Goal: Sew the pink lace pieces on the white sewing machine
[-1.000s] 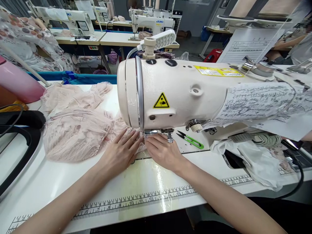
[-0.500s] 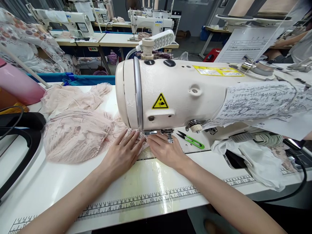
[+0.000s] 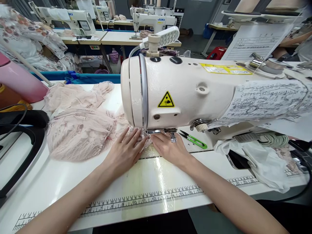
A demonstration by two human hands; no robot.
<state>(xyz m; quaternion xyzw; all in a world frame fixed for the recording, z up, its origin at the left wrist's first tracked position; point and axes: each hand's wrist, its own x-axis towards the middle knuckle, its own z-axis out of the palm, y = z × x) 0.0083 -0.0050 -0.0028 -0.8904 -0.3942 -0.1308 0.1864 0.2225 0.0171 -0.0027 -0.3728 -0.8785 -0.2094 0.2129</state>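
Pale pink sheer fabric [image 3: 80, 133] lies bunched on the left of the sewing machine [image 3: 180, 94] and runs under its head. My left hand [image 3: 125, 149] rests flat on the fabric's edge, fingers spread just left of the needle area. My right hand [image 3: 170, 149] lies low beside the presser foot parts, its fingers stretched forward and partly hidden under the machine head. Whether cloth lies beneath the right fingers is hard to see. Green thread snips [image 3: 195, 139] lie just right of that hand. The needle itself is hidden.
A printed ruler [image 3: 146, 198] runs along the table's front edge. At right are a phone [image 3: 237, 161], white cloth [image 3: 265, 165] and a coiled pale band [image 3: 275, 140]. A black curved frame [image 3: 39, 139] and pink bottle [image 3: 21, 78] stand left. Other sewing machines [image 3: 156, 22] stand behind.
The view has shifted slightly, so the machine and table appear a little further right. Both hands keep nearly the same place by the presser foot.
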